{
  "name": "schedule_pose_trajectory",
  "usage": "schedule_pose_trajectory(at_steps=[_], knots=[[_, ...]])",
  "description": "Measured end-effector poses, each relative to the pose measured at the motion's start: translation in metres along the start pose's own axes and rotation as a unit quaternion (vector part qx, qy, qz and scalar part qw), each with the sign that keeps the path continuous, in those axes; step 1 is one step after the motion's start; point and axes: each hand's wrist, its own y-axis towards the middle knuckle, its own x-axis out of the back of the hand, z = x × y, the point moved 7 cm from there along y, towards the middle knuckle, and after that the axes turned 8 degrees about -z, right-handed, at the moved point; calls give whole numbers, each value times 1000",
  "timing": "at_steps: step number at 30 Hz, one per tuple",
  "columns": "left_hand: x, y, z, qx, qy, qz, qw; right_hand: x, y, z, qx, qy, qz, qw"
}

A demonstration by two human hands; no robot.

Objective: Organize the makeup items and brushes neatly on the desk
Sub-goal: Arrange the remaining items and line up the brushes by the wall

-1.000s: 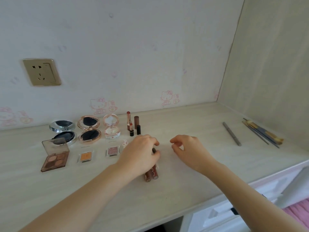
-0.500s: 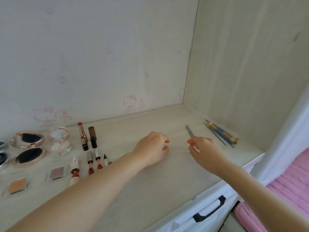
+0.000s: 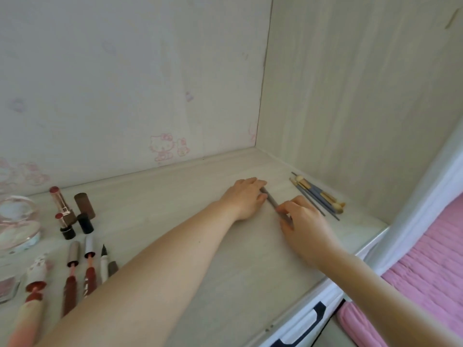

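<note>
Under both hands, half-hidden grey pencil (image 3: 271,200)

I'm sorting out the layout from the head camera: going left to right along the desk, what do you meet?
Clear round compact → lipsticks → left hand → grey pencil → right hand → brushes.

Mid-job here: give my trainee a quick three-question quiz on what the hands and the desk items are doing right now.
1. True or false: both hands touch the grey pencil.
2. Where does the brush bundle lie? A) left of the lipsticks B) by the right side wall C) in the drawer
3. Fill in: the two open lipsticks stand ____ on the desk.

Key: 1 true, the left hand is at its far end and the right hand at its near end. 2 B. 3 upright.
</note>
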Motion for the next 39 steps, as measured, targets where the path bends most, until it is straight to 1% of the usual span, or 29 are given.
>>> schedule_pose_trajectory(at_steps=[2,7,11,15,18,20,22,24,27,30,32,35,39], knots=[[-2,3,1,-6,9,1,1000,0,1,-1,-3,6,0,1000],[6,-2,3,-10,-8,-36,999,3,2,-3,-28,27,-17,999],[14,-13,9,-43,25,-44,998,7,-4,-9,-66,-28,-17,997],[30,-28,20,-43,14,-48,998,13,-10,-5,-54,-26,-12,998],[42,-45,21,-54,9,-36,998,18,-13,2,-59,4,-18,998],[56,-59,24,-50,-9,-48,998,23,-15,8,-89,68,-33,993],[75,-77,27,-49,-32,-74,996,27,-18,16,-136,156,-37,978],[95,-98,33,-54,-58,-104,991,31,-20,28,-171,246,-31,954],[121,-138,48,-35,-95,-137,985,35,-26,59,-186,339,-29,922],[144,-178,68,11,-124,-150,981,33,-34,93,-193,401,-23,895],[160,-204,82,37,-153,-175,972,30,-38,116,-200,434,-9,879],[184,-246,102,75,-198,-220,952,21,-47,151,-202,478,31,854],[206,-301,126,113,-246,-251,929,10,-60,202,-183,516,92,832]])
